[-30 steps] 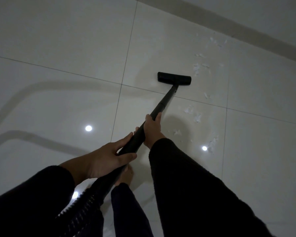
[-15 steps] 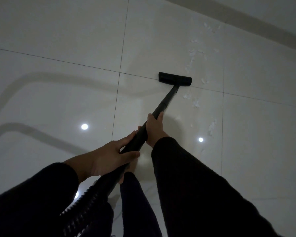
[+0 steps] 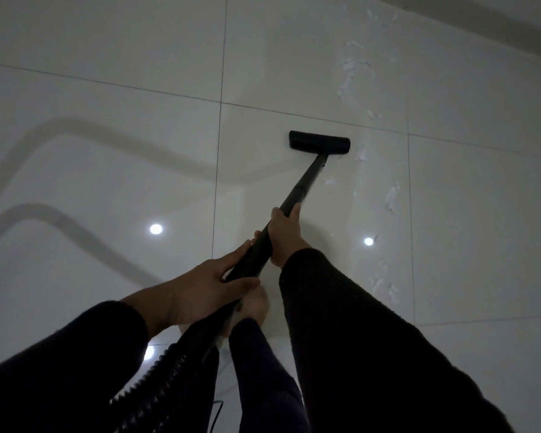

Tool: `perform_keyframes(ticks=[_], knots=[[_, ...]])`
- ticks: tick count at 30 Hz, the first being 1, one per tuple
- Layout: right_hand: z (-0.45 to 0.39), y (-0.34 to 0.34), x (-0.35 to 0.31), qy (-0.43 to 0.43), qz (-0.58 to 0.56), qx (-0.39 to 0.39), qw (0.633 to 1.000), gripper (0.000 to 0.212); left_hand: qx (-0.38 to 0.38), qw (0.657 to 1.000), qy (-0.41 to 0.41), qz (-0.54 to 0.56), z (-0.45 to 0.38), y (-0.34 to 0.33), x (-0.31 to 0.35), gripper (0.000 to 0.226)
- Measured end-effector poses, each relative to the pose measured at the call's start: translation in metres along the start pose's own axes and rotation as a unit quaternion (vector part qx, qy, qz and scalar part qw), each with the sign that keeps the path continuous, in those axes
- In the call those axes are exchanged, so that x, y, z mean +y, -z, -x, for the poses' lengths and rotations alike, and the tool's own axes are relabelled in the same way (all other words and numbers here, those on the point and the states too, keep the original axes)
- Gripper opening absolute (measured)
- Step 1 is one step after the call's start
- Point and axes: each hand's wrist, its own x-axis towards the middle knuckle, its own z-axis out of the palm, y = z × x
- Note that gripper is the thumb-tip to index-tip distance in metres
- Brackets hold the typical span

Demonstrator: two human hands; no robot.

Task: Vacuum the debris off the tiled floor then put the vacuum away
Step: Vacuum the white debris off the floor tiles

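Observation:
A black vacuum wand (image 3: 303, 185) runs from my hands out to a flat black floor head (image 3: 319, 140) resting on the glossy white tiled floor (image 3: 107, 157). My right hand (image 3: 284, 235) grips the wand further down; my left hand (image 3: 206, 289) grips it near the ribbed hose (image 3: 156, 389). White scraps of debris (image 3: 355, 70) lie scattered beyond and to the right of the head, with more debris (image 3: 391, 198) along the right of the wand.
A grey skirting band (image 3: 481, 23) crosses the top right corner. My bare foot (image 3: 256, 307) and dark trouser leg (image 3: 263, 376) stand under the wand. A thin cord (image 3: 217, 414) trails by the hose. Ceiling lights reflect in the tiles.
The floor head has been drawn back towards me across the grout line, and the debris patch now lies further beyond it. Both hands keep their grip.

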Motion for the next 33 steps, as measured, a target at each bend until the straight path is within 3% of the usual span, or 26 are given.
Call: perform_keyframes(ticks=[4,10,16,21,33], knots=[[0.01,0.018,0.02,0.008,0.002,-0.009,1.0,0.051,-0.025,0.997,0.01,0.069,0.009,-0.024,-0.014,0.065],[0.021,0.04,0.044,0.006,0.005,-0.032,0.999,0.051,-0.007,0.997,0.028,0.065,0.021,-0.055,-0.029,0.067],[0.033,0.069,0.06,-0.042,0.005,-0.021,0.999,0.066,0.013,0.998,0.047,0.046,0.029,-0.095,-0.04,0.071],[0.038,0.089,0.08,0.007,-0.001,-0.025,1.0,0.051,0.012,0.998,0.049,0.047,0.031,-0.116,-0.047,0.072],[0.062,0.115,0.123,0.012,0.006,-0.036,0.999,0.051,0.016,0.999,0.051,0.0,0.052,-0.157,-0.075,0.072]])
